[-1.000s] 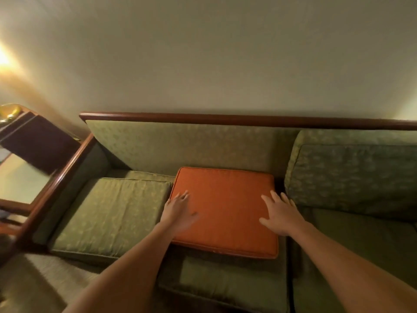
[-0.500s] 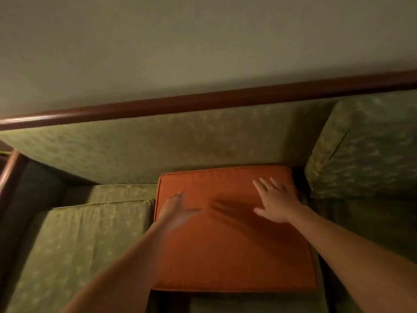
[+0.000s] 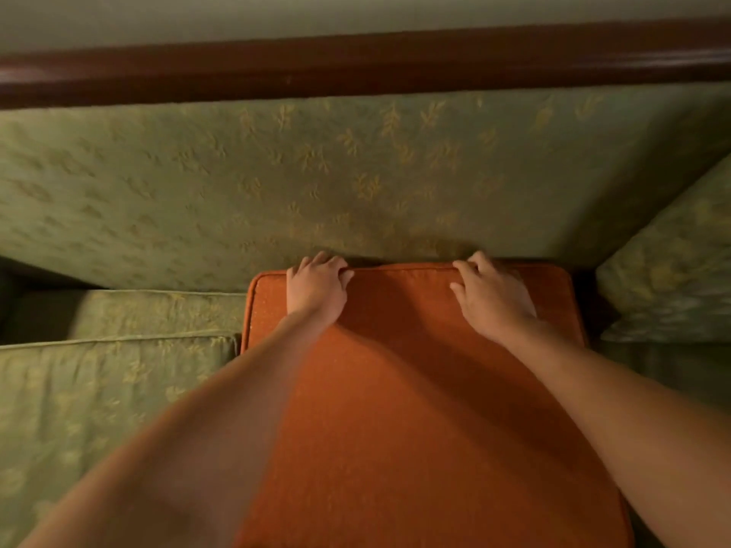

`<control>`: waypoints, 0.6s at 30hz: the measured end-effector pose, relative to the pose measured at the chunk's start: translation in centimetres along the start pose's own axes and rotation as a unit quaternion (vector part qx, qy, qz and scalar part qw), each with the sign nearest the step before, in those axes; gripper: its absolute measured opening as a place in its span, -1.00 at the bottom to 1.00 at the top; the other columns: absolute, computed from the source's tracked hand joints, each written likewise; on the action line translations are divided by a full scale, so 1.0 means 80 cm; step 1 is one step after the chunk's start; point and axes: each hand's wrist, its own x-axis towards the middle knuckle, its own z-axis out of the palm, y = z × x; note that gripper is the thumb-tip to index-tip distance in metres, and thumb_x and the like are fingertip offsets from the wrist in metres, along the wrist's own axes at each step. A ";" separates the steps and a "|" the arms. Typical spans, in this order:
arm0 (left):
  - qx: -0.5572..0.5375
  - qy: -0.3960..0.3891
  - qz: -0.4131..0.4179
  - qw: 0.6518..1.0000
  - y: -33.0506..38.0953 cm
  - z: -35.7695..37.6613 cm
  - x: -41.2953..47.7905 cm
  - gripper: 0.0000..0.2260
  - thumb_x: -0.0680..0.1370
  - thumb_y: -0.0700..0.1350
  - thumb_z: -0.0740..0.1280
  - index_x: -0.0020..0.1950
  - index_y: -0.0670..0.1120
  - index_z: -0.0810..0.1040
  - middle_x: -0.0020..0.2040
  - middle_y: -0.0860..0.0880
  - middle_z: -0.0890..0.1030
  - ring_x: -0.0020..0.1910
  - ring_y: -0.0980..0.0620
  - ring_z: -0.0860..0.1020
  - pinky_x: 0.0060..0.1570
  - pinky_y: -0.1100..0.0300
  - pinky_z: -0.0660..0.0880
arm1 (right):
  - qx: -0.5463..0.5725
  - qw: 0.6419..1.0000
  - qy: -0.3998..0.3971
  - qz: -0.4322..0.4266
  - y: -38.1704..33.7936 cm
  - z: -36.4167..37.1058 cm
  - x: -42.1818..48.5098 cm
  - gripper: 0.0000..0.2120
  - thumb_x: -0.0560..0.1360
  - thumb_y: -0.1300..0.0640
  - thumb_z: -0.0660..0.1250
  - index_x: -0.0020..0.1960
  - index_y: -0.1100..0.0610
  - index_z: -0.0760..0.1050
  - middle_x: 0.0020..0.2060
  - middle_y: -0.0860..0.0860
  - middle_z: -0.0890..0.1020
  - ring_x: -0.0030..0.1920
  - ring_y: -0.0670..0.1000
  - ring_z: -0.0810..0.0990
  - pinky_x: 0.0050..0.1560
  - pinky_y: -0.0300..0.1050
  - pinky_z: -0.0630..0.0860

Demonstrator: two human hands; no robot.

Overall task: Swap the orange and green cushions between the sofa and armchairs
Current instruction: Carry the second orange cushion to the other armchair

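Note:
An orange cushion (image 3: 403, 389) lies flat on the middle seat of the green sofa (image 3: 277, 183), its far edge against the sofa back. My left hand (image 3: 316, 290) curls its fingers over the far edge near the left corner. My right hand (image 3: 490, 298) grips the same far edge nearer the right corner. A green patterned seat cushion (image 3: 99, 389) lies to the left of the orange one. Another green cushion (image 3: 672, 270) leans at the right, against the sofa back.
The sofa's dark wooden top rail (image 3: 356, 65) runs across the top of the view, with a pale wall behind it. A dark gap shows between the orange cushion and the right green cushion.
I have leaned in closer over the sofa. Both hands slid from the cushion's top surface to its far edge and closed their fingers over it.

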 end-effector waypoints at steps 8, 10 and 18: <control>-0.073 -0.030 0.030 0.996 -0.007 -0.020 0.014 -0.83 0.65 -0.04 0.24 0.07 -0.04 0.60 0.05 -0.06 0.61 0.05 -0.13 0.54 -0.03 0.03 0.42 | -0.004 1.000 0.020 -0.003 -0.002 -0.015 0.025 -0.93 0.62 0.09 0.25 0.04 0.07 0.49 0.06 0.01 0.53 0.14 0.13 0.49 0.10 0.12 0.41; -0.093 -0.026 0.012 0.995 -0.003 -0.031 0.007 -0.86 0.65 -0.06 0.24 0.01 -0.02 0.59 0.01 -0.05 0.63 0.02 -0.12 0.55 -0.05 0.04 0.42 | -0.014 1.000 0.003 -0.022 -0.001 -0.023 0.018 -0.95 0.61 0.11 0.27 0.02 0.07 0.49 0.05 0.02 0.50 0.11 0.14 0.49 0.07 0.10 0.43; -0.180 0.039 0.038 0.982 0.019 -0.109 -0.095 -0.85 0.61 -0.15 0.31 -0.16 -0.02 0.55 -0.15 0.15 0.55 -0.03 0.02 0.52 0.09 -0.11 0.47 | 0.036 0.998 -0.009 -0.041 -0.013 -0.112 -0.064 -0.65 0.56 -0.19 0.30 0.29 -0.09 0.49 0.12 -0.01 0.50 0.19 0.12 0.44 0.18 0.09 0.44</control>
